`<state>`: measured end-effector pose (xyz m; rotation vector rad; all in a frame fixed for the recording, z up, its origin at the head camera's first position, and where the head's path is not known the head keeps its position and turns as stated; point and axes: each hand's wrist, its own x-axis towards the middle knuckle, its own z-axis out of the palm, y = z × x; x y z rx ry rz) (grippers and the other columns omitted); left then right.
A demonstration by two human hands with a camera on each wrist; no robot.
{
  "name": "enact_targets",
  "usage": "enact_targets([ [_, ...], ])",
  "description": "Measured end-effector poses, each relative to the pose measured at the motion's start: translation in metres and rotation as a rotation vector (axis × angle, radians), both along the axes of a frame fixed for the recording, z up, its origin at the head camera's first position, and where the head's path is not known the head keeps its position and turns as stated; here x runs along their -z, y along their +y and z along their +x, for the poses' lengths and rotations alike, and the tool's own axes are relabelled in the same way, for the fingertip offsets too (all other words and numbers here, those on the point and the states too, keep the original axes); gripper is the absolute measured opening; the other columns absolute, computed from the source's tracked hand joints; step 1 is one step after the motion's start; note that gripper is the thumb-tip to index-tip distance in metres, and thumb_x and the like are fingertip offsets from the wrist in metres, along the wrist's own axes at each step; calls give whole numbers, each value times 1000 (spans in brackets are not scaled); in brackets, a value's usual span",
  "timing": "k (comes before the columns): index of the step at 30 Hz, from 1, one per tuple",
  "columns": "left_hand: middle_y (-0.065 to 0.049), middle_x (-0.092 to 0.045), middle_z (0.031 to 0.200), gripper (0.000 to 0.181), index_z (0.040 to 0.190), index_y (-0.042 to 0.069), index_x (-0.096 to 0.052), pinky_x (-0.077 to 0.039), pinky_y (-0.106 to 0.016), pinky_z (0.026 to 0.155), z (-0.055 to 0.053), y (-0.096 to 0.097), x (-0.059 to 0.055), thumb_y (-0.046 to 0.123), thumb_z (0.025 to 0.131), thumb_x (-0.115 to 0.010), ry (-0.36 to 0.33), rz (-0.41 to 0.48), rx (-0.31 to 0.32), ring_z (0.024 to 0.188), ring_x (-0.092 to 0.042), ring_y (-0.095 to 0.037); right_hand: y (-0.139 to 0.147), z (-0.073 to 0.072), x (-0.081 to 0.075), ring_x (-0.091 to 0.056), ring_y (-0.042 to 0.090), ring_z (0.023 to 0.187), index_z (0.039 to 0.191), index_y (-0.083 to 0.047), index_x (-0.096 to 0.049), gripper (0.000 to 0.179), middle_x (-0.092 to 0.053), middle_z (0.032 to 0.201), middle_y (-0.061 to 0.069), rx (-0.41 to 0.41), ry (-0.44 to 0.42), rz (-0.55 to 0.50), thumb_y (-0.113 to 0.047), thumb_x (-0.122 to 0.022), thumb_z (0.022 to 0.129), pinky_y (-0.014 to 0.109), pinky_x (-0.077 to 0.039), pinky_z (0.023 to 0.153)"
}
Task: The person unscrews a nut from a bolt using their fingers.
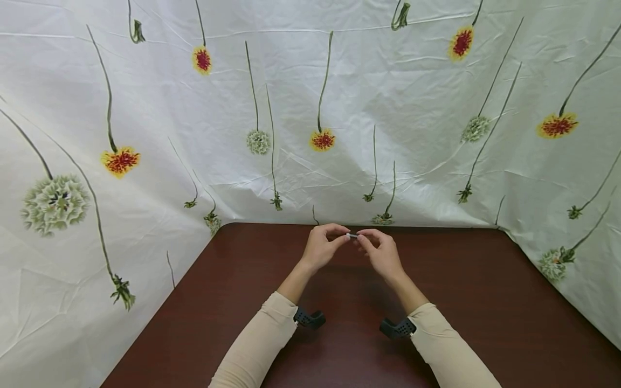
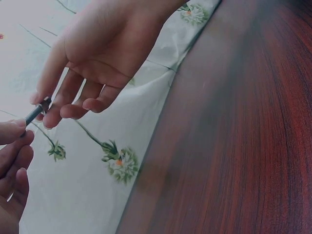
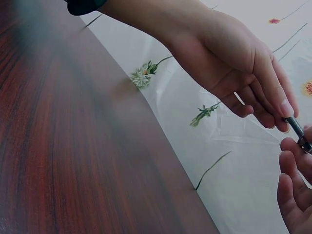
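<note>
In the head view, the left hand [image 1: 321, 249] and the right hand [image 1: 385, 256] are meeting above the far part of a dark red table [image 1: 466, 285], pinching a small metal bolt [image 1: 353, 236] between them, while a flower-printed cloth [image 1: 184, 113] is hanging behind. In the left wrist view, the left hand is gripping the bolt's thicker end, its remaining fingers loosely bending. In the right wrist view, the right hand's thumb and fingertips are pinching the threaded other end, and the bolt is slanting down toward the left hand's fingers.
</note>
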<state>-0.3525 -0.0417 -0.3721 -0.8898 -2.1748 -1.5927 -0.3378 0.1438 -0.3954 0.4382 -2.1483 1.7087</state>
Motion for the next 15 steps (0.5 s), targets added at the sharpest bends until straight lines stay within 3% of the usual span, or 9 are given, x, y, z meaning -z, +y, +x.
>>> enact_targets([
  [3,-20,-75,101,13,107,-7,-76,-55,-39,79,0,0,0,-4,94,-72,2,-9,-6,91,-71,-34,3,-12,12,-71,31,84,123,10,-66,25,-72,105,25,-7,4,-6,1,-67,100,49,-59,75],
  [6,-19,-75,101,13,106,-7,-76,-55,-37,78,0,0,0,-4,94,-73,9,-12,-13,90,-71,-34,5,-15,17,-71,37,90,128,6,-64,31,-70,115,25,-15,0,-19,0,-69,98,39,-58,72],
  [10,-21,-75,100,14,107,-8,-75,-55,-39,77,0,0,1,-5,94,-73,8,3,-9,89,-71,-35,5,-15,17,-70,46,94,128,5,-66,30,-72,110,22,-15,-12,-35,-11,-67,102,48,-59,76],
  [15,-21,-75,99,13,106,-8,-76,-56,-43,77,-1,1,1,-5,93,-73,5,18,-14,88,-71,-34,4,-14,15,-73,30,84,118,8,-69,24,-74,98,19,-6,7,-24,-10,-65,103,54,-58,77],
])
